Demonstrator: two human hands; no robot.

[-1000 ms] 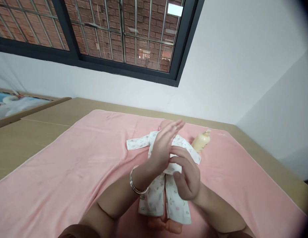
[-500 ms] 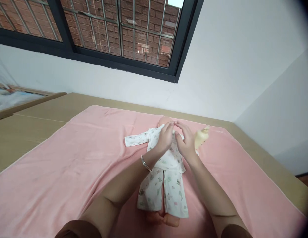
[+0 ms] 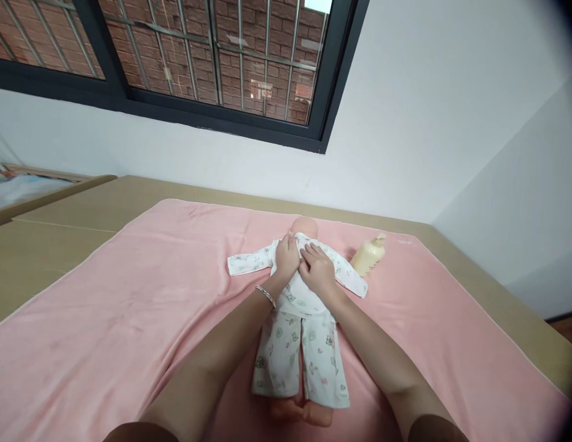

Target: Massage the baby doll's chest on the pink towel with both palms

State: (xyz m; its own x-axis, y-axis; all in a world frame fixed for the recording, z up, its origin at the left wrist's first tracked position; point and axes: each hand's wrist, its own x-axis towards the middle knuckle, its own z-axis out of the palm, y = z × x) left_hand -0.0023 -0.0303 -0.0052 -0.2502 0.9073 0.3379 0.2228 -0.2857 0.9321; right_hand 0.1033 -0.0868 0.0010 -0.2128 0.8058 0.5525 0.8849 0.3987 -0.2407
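Note:
A baby doll (image 3: 305, 227) lies stretched out on a pink blanket, its head toward the wall. It wears a white printed top (image 3: 301, 299) and matching trousers (image 3: 322, 362), with bare feet showing below. My left hand (image 3: 287, 256) rests on the upper chest near the collar, its fingers extended and seen partly edge-on. Beside it my right hand (image 3: 317, 269) lies on the chest with fingers spread. Neither hand holds anything that I can see. A feeding bottle (image 3: 368, 255) with pale yellow contents lies by the doll's sleeve on the right.
The pink blanket (image 3: 175, 258) covers most of a wooden surface (image 3: 59, 236). Behind it rises a white wall (image 3: 382, 153) with a dark-framed, barred window (image 3: 221, 116). At the far left, a wooden rail (image 3: 50, 199) borders some pale fabric.
Both hands have come down from above the doll's neck onto its chest, moving slightly left and toward me. The doll's head and right-side sleeve now show more fully.

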